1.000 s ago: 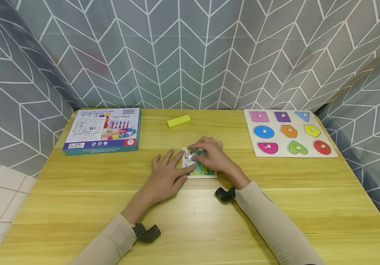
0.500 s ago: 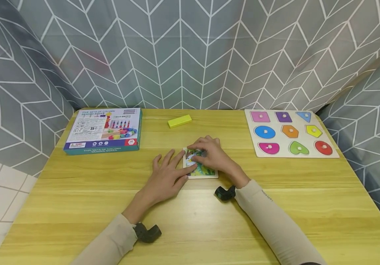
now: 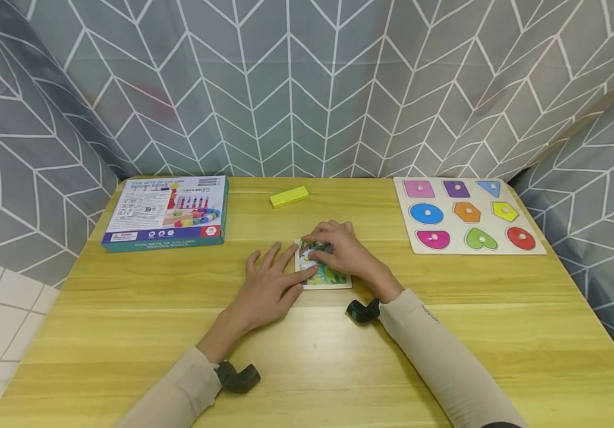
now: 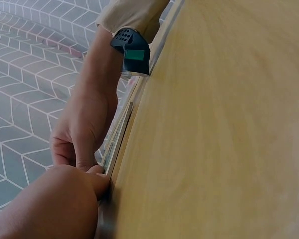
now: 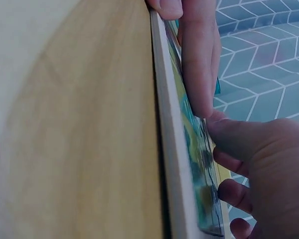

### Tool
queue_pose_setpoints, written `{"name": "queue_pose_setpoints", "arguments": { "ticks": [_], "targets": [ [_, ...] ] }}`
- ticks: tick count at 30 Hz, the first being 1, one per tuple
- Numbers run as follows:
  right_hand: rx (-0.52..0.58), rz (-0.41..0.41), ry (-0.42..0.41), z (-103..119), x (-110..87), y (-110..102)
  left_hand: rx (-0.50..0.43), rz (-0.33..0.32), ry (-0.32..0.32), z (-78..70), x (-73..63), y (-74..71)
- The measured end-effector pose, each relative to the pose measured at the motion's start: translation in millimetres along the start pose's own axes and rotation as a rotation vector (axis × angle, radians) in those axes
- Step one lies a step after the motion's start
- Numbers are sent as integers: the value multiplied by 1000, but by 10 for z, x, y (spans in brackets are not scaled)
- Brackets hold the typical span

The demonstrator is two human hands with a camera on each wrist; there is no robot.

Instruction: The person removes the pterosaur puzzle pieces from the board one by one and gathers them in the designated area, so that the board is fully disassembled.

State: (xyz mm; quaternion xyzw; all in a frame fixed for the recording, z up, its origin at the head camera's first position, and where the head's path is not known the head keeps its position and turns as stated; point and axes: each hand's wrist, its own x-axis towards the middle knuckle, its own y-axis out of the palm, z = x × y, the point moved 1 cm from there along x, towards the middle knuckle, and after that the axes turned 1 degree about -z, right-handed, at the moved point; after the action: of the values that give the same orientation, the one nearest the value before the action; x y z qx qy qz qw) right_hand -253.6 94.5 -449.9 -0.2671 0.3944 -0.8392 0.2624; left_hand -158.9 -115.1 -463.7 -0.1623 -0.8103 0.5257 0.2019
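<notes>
A small picture board (image 3: 333, 277) lies flat around the middle of the surface (image 3: 312, 368), well in from the far edge, and both hands are at it. The left hand (image 3: 264, 297) has its fingers spread and mostly straight, gripping nothing that I can see: the index finger reaches over the picture and the thumb is by the board's near left corner. The right hand (image 3: 346, 252) covers part of the board's far side, thumb and index finger bent down over the picture; I can't tell whether they pinch anything there. I'd take the board for light, stiff wood, its printed face smooth enough to skid if nudged, so the pale rim, taken at opposite edges, looks the surest hold. Towards the surface's far left corner sits a flat box (image 3: 148, 211), a yellow block (image 3: 289, 197) lies near the far edge, and a shape board (image 3: 457, 229) is towards the far right corner
</notes>
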Motion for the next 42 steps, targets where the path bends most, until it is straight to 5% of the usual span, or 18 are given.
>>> {"name": "queue_pose_setpoints", "arguments": {
  "ticks": [10,15,23,42],
  "targets": [
    [204,-89,169,-215,-20,-133,-9,21,-25,10,1,9],
    [174,-122,241,-408,-24,-227,-22,34,-35,14,3,2],
    [146,-148,242,-648,14,-302,-32,24,-33,23,-10,-9],
    [1,-155,261,-813,106,-373,-32,20,-24,40,-29,4]
  ]
}}
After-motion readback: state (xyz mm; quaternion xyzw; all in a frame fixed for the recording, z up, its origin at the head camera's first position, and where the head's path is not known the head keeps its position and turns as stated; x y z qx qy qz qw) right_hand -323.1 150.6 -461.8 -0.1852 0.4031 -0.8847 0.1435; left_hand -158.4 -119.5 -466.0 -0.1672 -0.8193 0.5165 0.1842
